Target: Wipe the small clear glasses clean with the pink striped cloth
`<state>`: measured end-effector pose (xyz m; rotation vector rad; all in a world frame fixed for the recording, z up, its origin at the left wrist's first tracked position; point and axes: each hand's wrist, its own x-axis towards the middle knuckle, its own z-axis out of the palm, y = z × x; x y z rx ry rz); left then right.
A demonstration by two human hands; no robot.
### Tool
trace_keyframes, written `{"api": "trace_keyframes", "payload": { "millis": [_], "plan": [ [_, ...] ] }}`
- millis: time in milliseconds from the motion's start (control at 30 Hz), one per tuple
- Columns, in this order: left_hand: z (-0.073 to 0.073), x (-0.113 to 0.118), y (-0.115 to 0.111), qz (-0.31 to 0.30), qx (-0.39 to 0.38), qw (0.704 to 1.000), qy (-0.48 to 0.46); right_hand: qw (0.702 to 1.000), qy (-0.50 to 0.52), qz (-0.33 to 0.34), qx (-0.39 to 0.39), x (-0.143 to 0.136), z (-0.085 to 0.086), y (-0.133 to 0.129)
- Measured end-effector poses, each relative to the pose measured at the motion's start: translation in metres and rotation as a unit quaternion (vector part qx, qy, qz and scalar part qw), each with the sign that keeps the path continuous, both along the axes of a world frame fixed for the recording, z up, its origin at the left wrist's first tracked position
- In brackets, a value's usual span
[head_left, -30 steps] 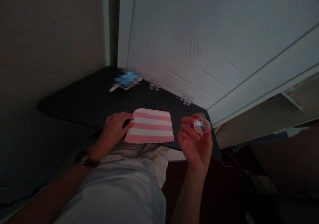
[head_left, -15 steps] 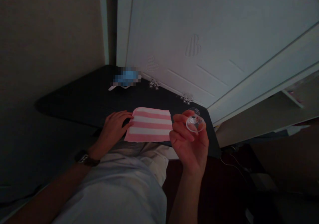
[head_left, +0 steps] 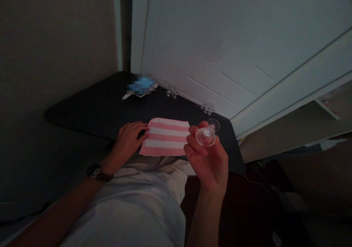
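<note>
A pink and white striped cloth [head_left: 166,137] lies flat at the front edge of the dark table. My left hand [head_left: 130,139] rests at its left edge, fingertips on the cloth; whether they pinch it is hard to tell. Just right of the cloth, my right hand [head_left: 205,153] is raised with its fingers wrapped round a small clear stemmed cup [head_left: 205,136]. The cup's round rim faces me, and its clear round foot shows behind, toward the table.
On the black table [head_left: 96,107] a blurred blue item [head_left: 141,85] lies on something white at the back. Two clusters of small clear pieces [head_left: 172,92] [head_left: 207,108] stand along the white panel [head_left: 192,56]. A white cable [head_left: 258,181] runs over the floor at right.
The clear cup has turned and shifted slightly left in my right hand, showing more of its foot. My left hand stays at the cloth. The view has shifted a little.
</note>
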<state>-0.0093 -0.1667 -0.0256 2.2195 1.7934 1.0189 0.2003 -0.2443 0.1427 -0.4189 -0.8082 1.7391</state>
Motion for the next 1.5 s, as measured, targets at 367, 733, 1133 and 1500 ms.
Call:
{"api": "trace_keyframes", "payload": {
  "millis": [367,733,1133,1500],
  "plan": [
    [0.005,0.001,-0.004,-0.001,-0.004,1.0,-0.012,0.905,-0.36,-0.171,0.151,-0.013,-0.004,-0.003],
    [0.001,0.001,-0.003,-0.001,-0.007,1.0,-0.013,0.73,-0.535,-0.321,0.279,-0.02,-0.007,0.0],
    [0.005,0.002,-0.004,-0.004,-0.012,1.0,-0.017,0.704,-0.643,-0.232,0.192,-0.044,-0.116,0.066],
    [0.004,0.0,-0.003,-0.003,-0.01,1.0,-0.005,0.654,-0.702,-0.218,0.178,-0.055,-0.138,0.07]
  ]
}}
